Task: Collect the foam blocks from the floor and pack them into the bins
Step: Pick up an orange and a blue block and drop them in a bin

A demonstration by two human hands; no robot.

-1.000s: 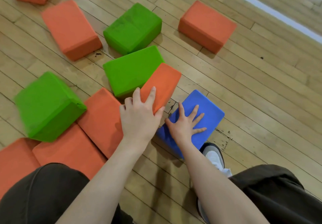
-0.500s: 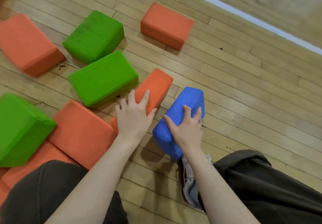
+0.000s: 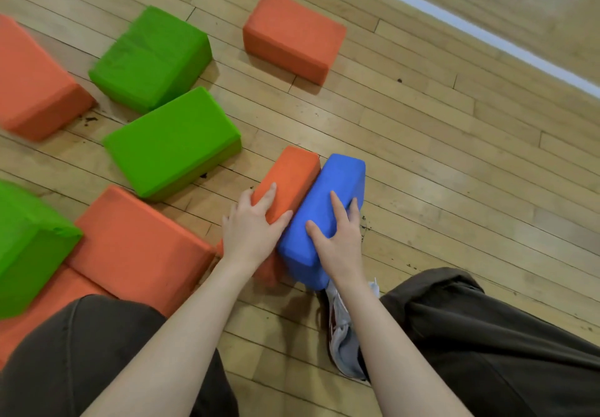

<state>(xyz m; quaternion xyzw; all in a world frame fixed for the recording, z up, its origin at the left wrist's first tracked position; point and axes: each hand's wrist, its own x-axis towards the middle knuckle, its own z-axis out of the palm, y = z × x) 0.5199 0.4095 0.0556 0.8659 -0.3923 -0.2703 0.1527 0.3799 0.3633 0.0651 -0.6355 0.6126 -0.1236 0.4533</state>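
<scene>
— What is under you?

— A wooden floor (image 3: 438,163). It is made of long, thin, light brown boards. They run slanted from near left to far right.

— What is that pale stripe?

— A white line (image 3: 480,32) on the floor, far off on your right. It runs slanted too.

— Is the floor clean?

— Not quite. You can see small dark crumbs (image 3: 89,119) on the boards at the left, and more little dark bits (image 3: 363,226) near the middle.

— What are you wearing?

— Dark brown trousers (image 3: 487,335) over both your knees, at the near edge. Between your knees is one shoe (image 3: 344,335), white and grey with a bit of dark red.
</scene>
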